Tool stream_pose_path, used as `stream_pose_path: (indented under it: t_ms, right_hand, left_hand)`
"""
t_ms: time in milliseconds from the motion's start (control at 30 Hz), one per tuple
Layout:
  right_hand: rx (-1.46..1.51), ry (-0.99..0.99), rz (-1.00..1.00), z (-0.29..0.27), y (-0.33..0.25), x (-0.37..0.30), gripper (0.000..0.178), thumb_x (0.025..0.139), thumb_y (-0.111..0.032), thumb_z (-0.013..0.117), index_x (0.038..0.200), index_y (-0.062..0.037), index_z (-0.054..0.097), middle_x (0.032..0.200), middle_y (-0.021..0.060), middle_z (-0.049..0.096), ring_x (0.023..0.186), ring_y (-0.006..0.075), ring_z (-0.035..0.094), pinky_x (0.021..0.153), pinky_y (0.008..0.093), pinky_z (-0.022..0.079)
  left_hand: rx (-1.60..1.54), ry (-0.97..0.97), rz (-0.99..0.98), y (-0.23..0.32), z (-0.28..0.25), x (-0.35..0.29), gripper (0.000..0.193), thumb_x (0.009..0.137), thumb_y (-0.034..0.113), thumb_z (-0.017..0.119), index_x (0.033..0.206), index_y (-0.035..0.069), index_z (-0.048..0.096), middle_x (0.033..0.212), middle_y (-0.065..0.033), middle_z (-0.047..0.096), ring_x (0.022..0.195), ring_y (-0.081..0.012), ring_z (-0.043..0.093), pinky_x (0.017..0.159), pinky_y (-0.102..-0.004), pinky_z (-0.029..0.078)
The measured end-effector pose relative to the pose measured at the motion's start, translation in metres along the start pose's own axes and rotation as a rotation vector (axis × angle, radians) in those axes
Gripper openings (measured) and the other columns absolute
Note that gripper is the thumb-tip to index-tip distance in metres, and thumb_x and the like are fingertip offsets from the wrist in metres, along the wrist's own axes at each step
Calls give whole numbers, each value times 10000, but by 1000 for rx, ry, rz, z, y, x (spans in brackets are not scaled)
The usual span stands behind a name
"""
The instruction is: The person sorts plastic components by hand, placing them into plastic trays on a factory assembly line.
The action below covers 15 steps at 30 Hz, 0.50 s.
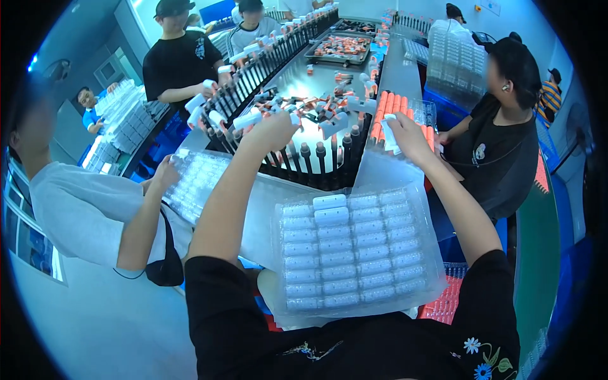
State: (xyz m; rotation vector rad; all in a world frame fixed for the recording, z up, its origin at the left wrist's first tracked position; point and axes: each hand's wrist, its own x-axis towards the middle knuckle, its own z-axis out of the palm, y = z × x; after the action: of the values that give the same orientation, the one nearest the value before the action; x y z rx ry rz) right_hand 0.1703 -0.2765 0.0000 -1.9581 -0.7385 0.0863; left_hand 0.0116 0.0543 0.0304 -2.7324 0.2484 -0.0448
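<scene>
My left hand reaches over the row of black upright pegs, fingers closed. A bit of white shows at its fingertips, too small to name. Close by on the left is a white cylindrical piece. My right hand is closed on a white piece that looks like a folded cloth, beside a batch of orange tubes. Before my body lies a clear plastic tray with rows of white cylindrical pieces; two pieces at its top edge stand out brighter.
Pegs carrying white and orange parts curve round a metal table strewn with loose parts. Farther back stands a metal tray of orange parts. Co-workers sit close on both sides; the left one holds another clear tray. Stacked clear trays stand back right.
</scene>
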Motion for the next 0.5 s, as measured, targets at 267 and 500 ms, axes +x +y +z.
stream_pose_path:
  t_ms: [267,500]
  right_hand:
    - [-754,-70,-301,47,-31,72,482,984,-412,519,1163,23,624,1112,294,685,1024,450,691,881,560,547]
    - [-1021,-280,-530,108,-100,23,435,991,-318,546,1273,12,581,1164,290,616,1015,443,700,804,553,599]
  left_hand:
    - [-370,107,-860,70,4,-32,424,949,417,648,967,-3,702,1009,-183,747,880,-357,755,766,-444,605]
    - [-616,269,-94,193,-4,-77,446,897,332,743,1098,-27,568,1090,-196,611,1059,-389,617,922,-475,508]
